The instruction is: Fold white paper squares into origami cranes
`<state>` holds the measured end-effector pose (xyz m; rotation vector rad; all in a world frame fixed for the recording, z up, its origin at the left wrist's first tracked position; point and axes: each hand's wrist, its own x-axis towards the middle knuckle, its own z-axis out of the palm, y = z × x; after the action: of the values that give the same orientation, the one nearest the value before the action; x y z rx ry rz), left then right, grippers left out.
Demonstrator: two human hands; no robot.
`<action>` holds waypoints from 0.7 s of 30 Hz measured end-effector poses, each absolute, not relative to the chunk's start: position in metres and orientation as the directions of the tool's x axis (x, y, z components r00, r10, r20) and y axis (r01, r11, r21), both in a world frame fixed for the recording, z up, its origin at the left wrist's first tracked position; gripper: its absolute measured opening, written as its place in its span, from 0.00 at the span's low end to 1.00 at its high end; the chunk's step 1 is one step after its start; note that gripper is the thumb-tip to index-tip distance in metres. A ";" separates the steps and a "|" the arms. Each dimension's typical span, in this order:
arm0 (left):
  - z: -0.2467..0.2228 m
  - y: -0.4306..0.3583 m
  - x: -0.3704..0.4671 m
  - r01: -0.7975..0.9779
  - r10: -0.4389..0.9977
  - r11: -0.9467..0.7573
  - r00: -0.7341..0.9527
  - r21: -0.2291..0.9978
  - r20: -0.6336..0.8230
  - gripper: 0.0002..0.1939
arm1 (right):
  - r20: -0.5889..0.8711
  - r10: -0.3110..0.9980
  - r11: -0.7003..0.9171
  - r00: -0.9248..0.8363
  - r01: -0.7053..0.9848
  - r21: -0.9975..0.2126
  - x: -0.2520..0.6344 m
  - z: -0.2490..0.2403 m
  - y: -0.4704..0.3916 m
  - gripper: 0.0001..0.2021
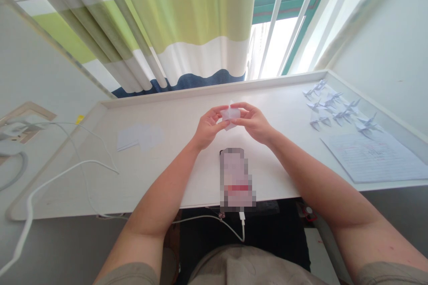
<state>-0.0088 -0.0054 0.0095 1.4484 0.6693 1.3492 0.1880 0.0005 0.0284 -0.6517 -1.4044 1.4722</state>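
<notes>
White folded paper [230, 115] sits between your two hands in the head view, over the far middle of the pale surface [177, 129]. Your left hand [207, 128] pinches one side; your right hand's [256, 121] grip is clamped on the other. Nearer you lies a pixelated phone [236, 171], cable plugged in. Loose sheets [129, 139] lie left; paper figures [367, 124] stand right, beside a written page [374, 158].

Your folded sheet [230, 115] is matt paper; your desk top [177, 120], smooth with a faint sheen; the curtain [200, 13], matt cloth; your cable [30, 207], smooth plastic.
</notes>
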 end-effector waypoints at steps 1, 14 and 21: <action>0.010 -0.005 -0.009 -0.240 0.889 -0.331 0.243 0.912 0.387 0.24 | 0.225 0.884 0.114 -0.411 -0.276 -0.954 0.189 0.029 0.000 0.28; 0.014 -0.011 -0.007 -0.228 0.902 -0.295 0.255 0.928 0.350 0.20 | 0.167 0.879 0.053 -0.447 -0.257 -0.965 0.194 0.029 0.001 0.25; 0.014 -0.010 -0.007 -0.216 0.903 -0.298 0.253 0.930 0.348 0.20 | 0.170 0.885 0.028 -0.432 -0.316 -0.948 0.193 0.026 0.004 0.18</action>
<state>-0.0075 -0.0104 0.0136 1.4354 0.6883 1.2944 0.1934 0.0042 0.0260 -0.6400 -1.3413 1.5883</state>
